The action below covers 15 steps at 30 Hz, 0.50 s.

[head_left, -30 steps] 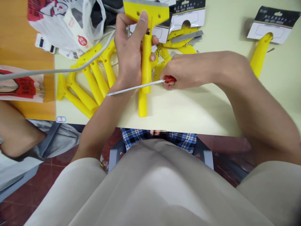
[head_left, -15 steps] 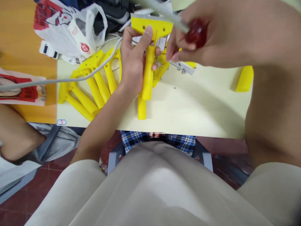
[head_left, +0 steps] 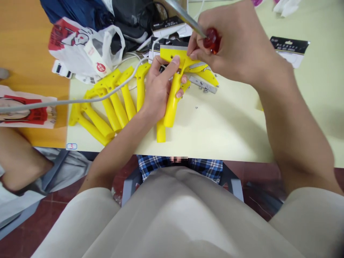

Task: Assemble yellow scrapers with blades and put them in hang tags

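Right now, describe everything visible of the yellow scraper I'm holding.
The yellow scraper looks plastic: a wide head with a hole and a grey strip along its far edge, a thin neck, a rounded handle pointing toward you. Your left hand grips it over the table, thumb on the head; your right hand partly hides its right end, contact unclear.

One head-worn view faces down over the table (head_left: 199, 132).

At far left, a red-and-white plastic carrier bag (head_left: 71, 48) sits beside a black bag (head_left: 129, 19) and navy fabric (head_left: 75, 14). Nearer, a grey cable (head_left: 67, 102) crosses a printed packet (head_left: 27, 117) on the orange tabletop (head_left: 24, 53). A blue-edged sticker (head_left: 71, 146) marks the pale tabletop's (head_left: 215, 143) near left corner.
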### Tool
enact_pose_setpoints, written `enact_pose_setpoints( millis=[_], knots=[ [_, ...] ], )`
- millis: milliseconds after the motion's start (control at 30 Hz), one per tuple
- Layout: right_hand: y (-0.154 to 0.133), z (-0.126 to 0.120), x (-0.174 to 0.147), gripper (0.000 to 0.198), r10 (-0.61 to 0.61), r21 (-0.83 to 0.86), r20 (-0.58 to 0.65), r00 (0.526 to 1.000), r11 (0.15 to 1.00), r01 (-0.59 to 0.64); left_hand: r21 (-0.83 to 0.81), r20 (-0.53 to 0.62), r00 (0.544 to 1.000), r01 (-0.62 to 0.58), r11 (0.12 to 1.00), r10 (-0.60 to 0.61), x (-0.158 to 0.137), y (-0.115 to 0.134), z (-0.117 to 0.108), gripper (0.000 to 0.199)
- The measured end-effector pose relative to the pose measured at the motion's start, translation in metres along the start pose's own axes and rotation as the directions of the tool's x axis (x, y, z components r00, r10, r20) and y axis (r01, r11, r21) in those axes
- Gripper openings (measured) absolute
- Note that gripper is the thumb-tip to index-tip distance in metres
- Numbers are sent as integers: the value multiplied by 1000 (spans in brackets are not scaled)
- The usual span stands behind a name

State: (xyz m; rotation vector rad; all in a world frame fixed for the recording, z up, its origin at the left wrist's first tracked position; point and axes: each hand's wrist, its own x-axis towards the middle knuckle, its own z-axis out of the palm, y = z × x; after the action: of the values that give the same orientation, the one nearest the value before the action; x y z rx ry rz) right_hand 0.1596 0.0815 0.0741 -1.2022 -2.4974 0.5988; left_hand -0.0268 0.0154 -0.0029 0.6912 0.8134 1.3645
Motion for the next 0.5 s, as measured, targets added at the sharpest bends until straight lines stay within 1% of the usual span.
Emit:
enact_pose_setpoints(
  millis=[100,167,333,500],
  knots=[
    [0,3,2,15,6,-59,4,1000,998,-5,1,-39,999,30,1000,-30,-2,0,3,24],
    [1,4,2,18,14,-70,2,1000,997,-14,14,-61,997,56,998,-55,-3,0,4,24],
    [5,2,1,23,56,29,19,998,998,-56,-38,-30,996,80,996,-81,-4,0,4,29],
    [12,1,1,41,86,103,24,996,991,-88,-53,8,996,94,994,-93,-6,-1,4,25]
  ],
)
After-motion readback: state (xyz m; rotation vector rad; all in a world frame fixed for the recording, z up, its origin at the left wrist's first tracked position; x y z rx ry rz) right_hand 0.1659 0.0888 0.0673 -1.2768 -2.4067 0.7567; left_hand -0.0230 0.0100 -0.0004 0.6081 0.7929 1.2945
